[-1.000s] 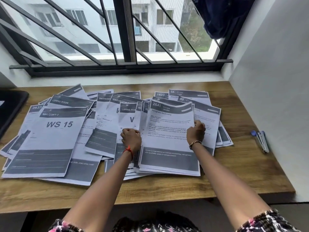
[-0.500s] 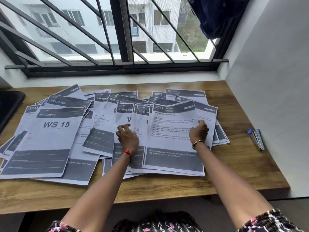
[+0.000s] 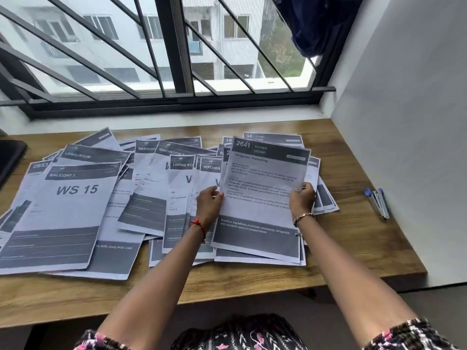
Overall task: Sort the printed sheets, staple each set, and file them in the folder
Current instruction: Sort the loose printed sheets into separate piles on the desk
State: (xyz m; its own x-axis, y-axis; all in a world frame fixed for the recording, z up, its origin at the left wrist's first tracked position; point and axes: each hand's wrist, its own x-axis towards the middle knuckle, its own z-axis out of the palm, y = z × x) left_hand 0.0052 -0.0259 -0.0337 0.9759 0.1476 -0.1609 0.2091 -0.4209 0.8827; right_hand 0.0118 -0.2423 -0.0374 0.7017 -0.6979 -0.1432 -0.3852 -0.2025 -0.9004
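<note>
Left of frame: the WS 15 sheet (image 3: 73, 190) tops a loose fan of printed sheets spread over the tabletop (image 3: 353, 243). No hand is on it.

Centre: your left hand (image 3: 208, 207) is curled onto the left edge of the 2641 KITCHEN sheet (image 3: 262, 198). That sheet lies right of centre, its long axis running away from you toward the window. The far end looks lifted off the pile and the near end seems to rest on the sheets beneath.

Right of that: your right hand (image 3: 302, 200) grips the opposite edge at about the same height, so the sheet spans between both hands.

Far right: the stapler (image 3: 377, 203) lies well apart on bare wood, nearer your right hand. No folder is in view.

Against half a second back: your left hand has come off the neighbouring sheets onto this sheet's edge. The sheet has shifted rightward and now hides more of the pages behind it.
</note>
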